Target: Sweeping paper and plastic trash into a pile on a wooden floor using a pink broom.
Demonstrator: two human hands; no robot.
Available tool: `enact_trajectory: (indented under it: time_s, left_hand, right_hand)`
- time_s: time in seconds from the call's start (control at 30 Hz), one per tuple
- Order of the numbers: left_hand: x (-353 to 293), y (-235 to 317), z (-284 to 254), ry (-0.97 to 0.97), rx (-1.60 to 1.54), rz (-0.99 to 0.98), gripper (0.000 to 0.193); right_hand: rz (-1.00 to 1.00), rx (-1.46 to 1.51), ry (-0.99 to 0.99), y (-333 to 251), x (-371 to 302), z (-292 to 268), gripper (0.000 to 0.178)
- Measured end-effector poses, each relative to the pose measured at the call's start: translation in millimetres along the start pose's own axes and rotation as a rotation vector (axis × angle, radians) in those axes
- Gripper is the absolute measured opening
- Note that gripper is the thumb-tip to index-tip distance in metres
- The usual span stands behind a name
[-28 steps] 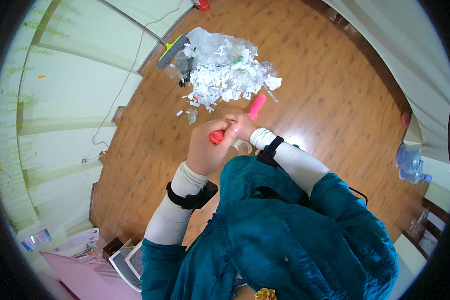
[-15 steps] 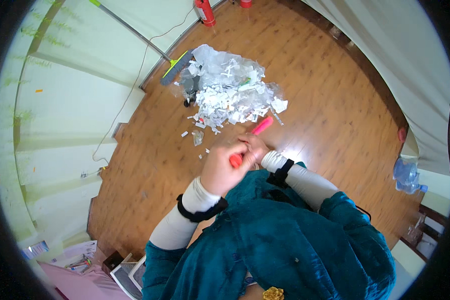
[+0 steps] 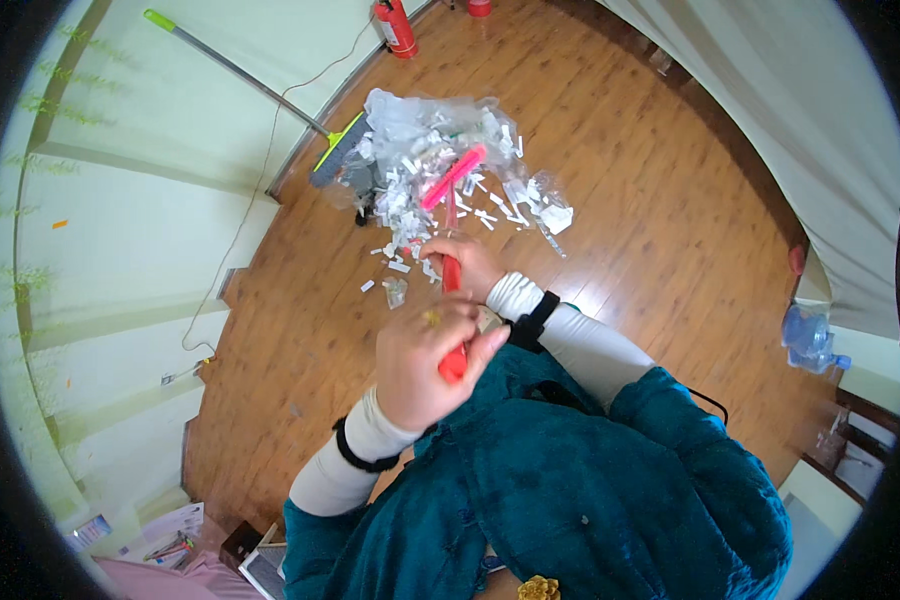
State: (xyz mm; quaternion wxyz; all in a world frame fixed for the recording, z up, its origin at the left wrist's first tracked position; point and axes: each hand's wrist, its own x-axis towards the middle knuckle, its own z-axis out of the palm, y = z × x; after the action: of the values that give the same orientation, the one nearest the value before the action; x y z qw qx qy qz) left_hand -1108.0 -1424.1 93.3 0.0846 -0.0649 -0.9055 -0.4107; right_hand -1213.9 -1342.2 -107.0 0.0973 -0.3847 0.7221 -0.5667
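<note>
A broom with a red handle (image 3: 452,274) runs up and away from me, and its pink head (image 3: 454,178) lies over a heap of white paper scraps and clear plastic film (image 3: 410,125) on the floor. My left hand (image 3: 420,350) is wrapped round the handle's upper end. Farther down, my right hand (image 3: 467,262) also closes round it. Loose paper strips lie to the right of the pink head. A crumpled bit of clear plastic (image 3: 395,292) rests on the near side of the heap.
A push broom with a grey brush (image 3: 338,150) leans on the left wall beside the heap. A red fire extinguisher (image 3: 397,30) stands beyond it. Water jugs (image 3: 810,338) stand at the right, below a pale curtain (image 3: 770,120). A cable (image 3: 260,185) trails along the left wall.
The broom's pink head has swung left and away from me, from the heap's near right side onto it. Both hands have shifted left. Scraps at the right now lie more spread out.
</note>
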Motion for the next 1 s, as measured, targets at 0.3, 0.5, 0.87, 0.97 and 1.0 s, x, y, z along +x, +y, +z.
enact_trajectory:
  time_s: [0.3,0.5,0.87,0.97,1.0]
  left_hand:
    - [0,-1,-1,0.122,-0.384,-0.179,0.017]
    - [25,-32,76,0.17,-0.73,-0.585,0.018]
    - [103,4,76,0.059,-0.206,-0.191,0.007]
    - [130,35,68,0.083,-0.215,-0.15,0.007]
    - [136,41,63,0.1,-0.224,-0.129,0.01]
  right_hand:
    - [0.084,-0.197,-0.217,-20,-17,-54,0.019]
    - [0.46,-0.306,-0.309,48,-55,-92,0.027]
    - [0.264,0.077,-0.33,58,23,-123,0.014]
    - [0.143,0.024,-0.216,53,28,-140,0.012]
    - [0.138,0.024,-0.214,45,30,-150,0.012]
